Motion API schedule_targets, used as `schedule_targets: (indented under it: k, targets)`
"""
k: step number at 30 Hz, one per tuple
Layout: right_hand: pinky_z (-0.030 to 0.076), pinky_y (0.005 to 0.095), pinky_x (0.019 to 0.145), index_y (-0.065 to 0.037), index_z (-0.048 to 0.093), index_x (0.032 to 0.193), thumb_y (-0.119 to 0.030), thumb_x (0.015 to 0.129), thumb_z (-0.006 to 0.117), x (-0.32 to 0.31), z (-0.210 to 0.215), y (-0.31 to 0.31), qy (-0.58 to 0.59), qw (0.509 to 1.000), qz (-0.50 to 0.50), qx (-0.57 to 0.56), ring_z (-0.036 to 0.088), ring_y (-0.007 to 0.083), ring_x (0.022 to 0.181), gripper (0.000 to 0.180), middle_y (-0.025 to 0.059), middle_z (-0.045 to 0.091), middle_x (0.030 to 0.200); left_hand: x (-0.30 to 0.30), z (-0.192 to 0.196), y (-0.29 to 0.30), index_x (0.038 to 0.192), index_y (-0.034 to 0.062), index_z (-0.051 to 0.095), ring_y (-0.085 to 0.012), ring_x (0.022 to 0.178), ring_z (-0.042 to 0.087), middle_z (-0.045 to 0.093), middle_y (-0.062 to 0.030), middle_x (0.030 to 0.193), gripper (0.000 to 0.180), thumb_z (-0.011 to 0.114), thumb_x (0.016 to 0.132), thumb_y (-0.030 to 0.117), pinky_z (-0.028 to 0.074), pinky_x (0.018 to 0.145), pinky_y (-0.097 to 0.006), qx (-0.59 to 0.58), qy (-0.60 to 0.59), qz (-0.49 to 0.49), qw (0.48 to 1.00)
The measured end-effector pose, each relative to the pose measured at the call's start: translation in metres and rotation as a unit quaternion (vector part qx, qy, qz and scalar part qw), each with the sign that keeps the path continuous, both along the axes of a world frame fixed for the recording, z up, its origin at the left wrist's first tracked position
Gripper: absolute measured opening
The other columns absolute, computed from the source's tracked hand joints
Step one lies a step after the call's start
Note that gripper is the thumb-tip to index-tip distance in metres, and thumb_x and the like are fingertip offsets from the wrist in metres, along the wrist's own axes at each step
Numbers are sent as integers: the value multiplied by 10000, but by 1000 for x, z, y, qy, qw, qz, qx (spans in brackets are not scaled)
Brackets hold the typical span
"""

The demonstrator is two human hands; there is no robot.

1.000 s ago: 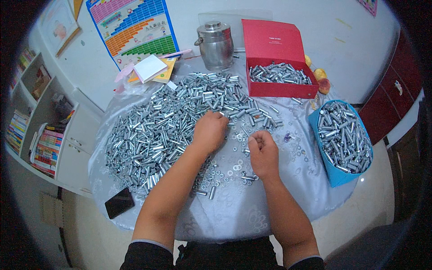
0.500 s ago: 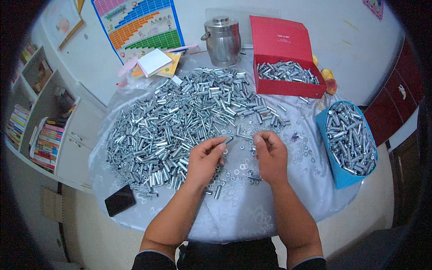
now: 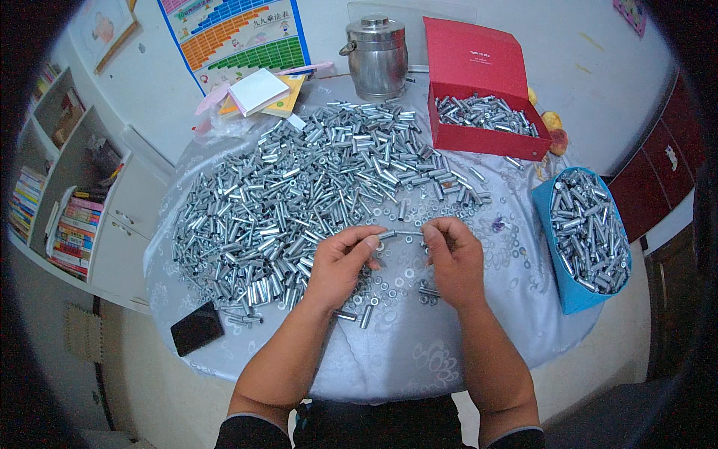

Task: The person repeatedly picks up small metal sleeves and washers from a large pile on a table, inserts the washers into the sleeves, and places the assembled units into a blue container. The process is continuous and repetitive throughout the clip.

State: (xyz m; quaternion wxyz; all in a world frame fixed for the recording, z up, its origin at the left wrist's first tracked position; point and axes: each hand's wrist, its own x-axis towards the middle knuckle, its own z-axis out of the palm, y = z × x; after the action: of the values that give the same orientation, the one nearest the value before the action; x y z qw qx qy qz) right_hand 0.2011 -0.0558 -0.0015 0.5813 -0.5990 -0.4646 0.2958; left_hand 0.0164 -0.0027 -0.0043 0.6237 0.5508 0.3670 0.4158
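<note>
**Desk lot: loose metal fasteners, one bolt in hand**

- Bolt (image 3: 404, 234): thin, silver, held level between both hands above the washers, near the middle of the desk (image 3: 419, 352).
- Left hand (image 3: 340, 266): fingers closed, pinching the bolt's left end.
- Right hand (image 3: 452, 258): fingers closed, pinching the bolt's right end.
- Washers (image 3: 396, 273): small rings scattered on the silvery cloth under and around the hands.
- Sleeve pile (image 3: 299, 194): large heap of silver tubes, left and beyond the hands.
- Red box (image 3: 479, 138): lid up, part-filled with metal pieces, far right.
- Blue bin (image 3: 550, 224): full of assembled pieces, at the right edge.
- Steel pot (image 3: 376, 58): lidded, far edge.
- Black phone (image 3: 197, 328): near-left edge.
</note>
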Motion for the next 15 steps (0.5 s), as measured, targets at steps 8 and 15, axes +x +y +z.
schedule_targets:
  k: [8, 15]
  targets:
    - [480, 292, 648, -2, 640, 915, -106, 890, 632, 2, 2, 0, -100, 994, 17, 42, 589, 153, 685, 108, 89, 619, 820, -1, 2, 0, 1097, -2, 672, -100, 697, 588, 651, -36, 878, 220, 594, 924, 108, 488, 652, -229, -15, 5, 0, 1000]
    - [473, 242, 598, -2, 680, 946, -80, 876, 653, -2, 6, -5, 27, 990, 136, -31, 596, 110, 657, 109, 69, 628, 812, -5, 0, 2, 1082, -39, 662, -118, 683, 609, 657, -65, 855, 221, 616, 907, 88, 529, 659, -255, -94, -26, -65, 993]
